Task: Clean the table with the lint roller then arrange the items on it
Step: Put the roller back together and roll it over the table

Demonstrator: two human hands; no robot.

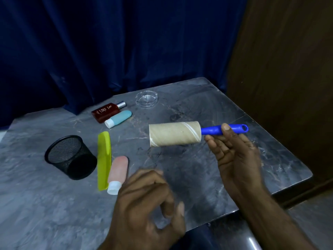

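My right hand [234,150] holds the lint roller [175,134] by its blue handle [216,130], above the grey marble table [207,109]. Its tan roll points left, level with the tabletop. My left hand [147,201] hovers over the table's near edge, fingers loosely curled, holding nothing. On the table lie a black mesh cup [71,156] tipped on its side, a yellow-green comb [104,159], a pink tube [118,173], a blue tube [118,118], a brown perfume bottle [106,111] and a glass ashtray [146,100].
A dark blue curtain [117,42] hangs behind the table. A brown wooden wall [288,69] stands to the right. The table's right corner and near edge [252,204] drop off close to my right forearm.
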